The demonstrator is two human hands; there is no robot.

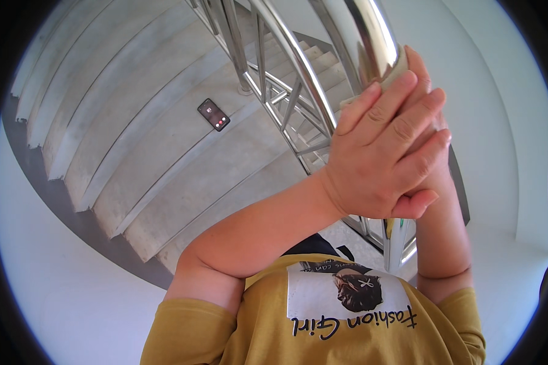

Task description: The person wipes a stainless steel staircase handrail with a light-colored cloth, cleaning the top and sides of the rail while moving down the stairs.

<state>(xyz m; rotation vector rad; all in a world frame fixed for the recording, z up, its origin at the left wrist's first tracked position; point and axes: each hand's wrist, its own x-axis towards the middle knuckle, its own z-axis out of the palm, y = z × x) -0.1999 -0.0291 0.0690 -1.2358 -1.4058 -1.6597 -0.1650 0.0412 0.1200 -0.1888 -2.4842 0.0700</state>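
Observation:
Both hands are wrapped around a thick polished metal handrail (378, 32) at the upper right. A pale cloth (396, 69) is pressed between them and the rail, and only its edges show. My left hand (381, 148) lies on top, its fingers slightly spread across the rail and over my right hand. Behind it, my right hand (422, 75) holds the cloth against the far side of the rail. Most of the right palm and fingers are hidden by the left hand, as is most of the cloth.
Below the handrail runs a metal balustrade (297, 50) with thinner rails and posts. Grey stone stairs (164, 114) curve down at the left, with a smartphone (213, 115) lying lit on one step. White walls (488, 114) flank both sides, the left one with a dark skirting (55, 191).

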